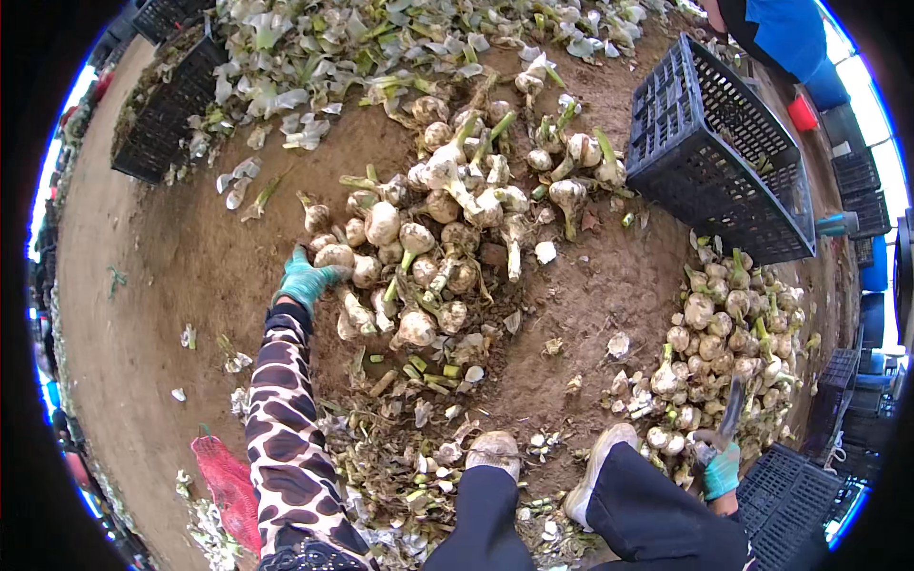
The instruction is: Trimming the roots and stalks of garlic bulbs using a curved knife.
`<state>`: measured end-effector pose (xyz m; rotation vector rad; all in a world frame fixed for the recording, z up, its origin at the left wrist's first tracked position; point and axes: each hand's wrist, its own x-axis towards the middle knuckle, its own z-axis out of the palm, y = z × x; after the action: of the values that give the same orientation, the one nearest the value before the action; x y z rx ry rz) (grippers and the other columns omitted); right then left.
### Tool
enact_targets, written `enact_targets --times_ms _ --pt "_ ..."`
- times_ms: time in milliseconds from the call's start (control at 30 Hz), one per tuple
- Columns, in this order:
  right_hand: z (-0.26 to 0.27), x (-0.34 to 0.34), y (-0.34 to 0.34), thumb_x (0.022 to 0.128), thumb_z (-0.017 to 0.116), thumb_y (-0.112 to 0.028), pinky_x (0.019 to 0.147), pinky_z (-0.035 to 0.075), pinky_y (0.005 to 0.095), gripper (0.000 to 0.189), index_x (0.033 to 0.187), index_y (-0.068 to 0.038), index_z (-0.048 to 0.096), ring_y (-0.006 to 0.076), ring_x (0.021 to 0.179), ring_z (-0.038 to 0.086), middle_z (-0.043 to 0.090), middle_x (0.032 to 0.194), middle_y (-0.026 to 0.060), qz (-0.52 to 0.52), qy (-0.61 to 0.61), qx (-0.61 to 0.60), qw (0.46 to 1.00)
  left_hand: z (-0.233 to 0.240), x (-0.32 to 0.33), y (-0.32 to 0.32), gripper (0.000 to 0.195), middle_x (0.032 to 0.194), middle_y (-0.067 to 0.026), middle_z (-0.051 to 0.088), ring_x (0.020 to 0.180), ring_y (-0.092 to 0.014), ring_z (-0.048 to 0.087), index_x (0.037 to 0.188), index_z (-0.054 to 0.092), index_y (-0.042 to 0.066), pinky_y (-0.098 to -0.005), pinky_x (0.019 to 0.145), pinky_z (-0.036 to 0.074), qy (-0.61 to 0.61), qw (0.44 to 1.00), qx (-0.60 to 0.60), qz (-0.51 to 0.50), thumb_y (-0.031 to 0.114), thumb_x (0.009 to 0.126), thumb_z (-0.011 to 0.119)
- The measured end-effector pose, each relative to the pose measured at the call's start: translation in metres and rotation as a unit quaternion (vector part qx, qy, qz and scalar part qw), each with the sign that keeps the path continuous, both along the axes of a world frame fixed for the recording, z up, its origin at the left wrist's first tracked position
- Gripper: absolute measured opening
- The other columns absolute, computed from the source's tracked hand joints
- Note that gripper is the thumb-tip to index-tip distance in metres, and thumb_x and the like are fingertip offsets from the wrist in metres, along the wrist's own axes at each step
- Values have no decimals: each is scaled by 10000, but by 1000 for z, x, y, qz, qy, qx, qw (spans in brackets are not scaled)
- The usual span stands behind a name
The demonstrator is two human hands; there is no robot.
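Observation:
A heap of garlic bulbs (418,239), soil-stained with pieces of green stem, lies on the bare dirt before me. My left hand (308,278), in a teal glove, is at the heap's left edge. Its thumb and fingers are around one garlic bulb (334,255), with the fingertips partly hidden. Low on the right, my right hand (720,471), also gloved in teal, grips a knife (732,410) with a curved blade pointing up. The knife's handle is mostly hidden. Beside that hand spreads a second pile of garlic bulbs (721,335) with short-cut stems.
A black plastic crate (714,150) stands tilted at upper right, near a person in blue (785,36). Another dark crate (171,107) is at upper left, beside strewn leaf and skin scraps (307,64). A red mesh bag (227,485) lies left of my sleeve. Cut stems (428,375) litter the ground near my shoes.

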<state>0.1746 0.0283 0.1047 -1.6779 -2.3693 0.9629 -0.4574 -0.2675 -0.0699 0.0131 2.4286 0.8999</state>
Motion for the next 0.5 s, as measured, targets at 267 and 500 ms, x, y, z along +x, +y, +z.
enact_targets --times_ms 267,500 --pt "3 -58 10 742 619 -80 621 459 232 175 889 4 663 97 692 569 628 787 29 -120 69 -184 973 32 114 75 753 985 -91 564 810 -188 580 1207 361 44 -291 708 516 -39 961 256 101 -89 562 728" --pt "-12 -89 14 772 643 -78 587 438 196 174 921 11 658 70 663 538 627 783 23 -7 138 -221 965 44 212 122 850 1036 -122 577 865 -203 580 1302 298 -15 -291 780 486 -39 972 232 5 16 574 737"
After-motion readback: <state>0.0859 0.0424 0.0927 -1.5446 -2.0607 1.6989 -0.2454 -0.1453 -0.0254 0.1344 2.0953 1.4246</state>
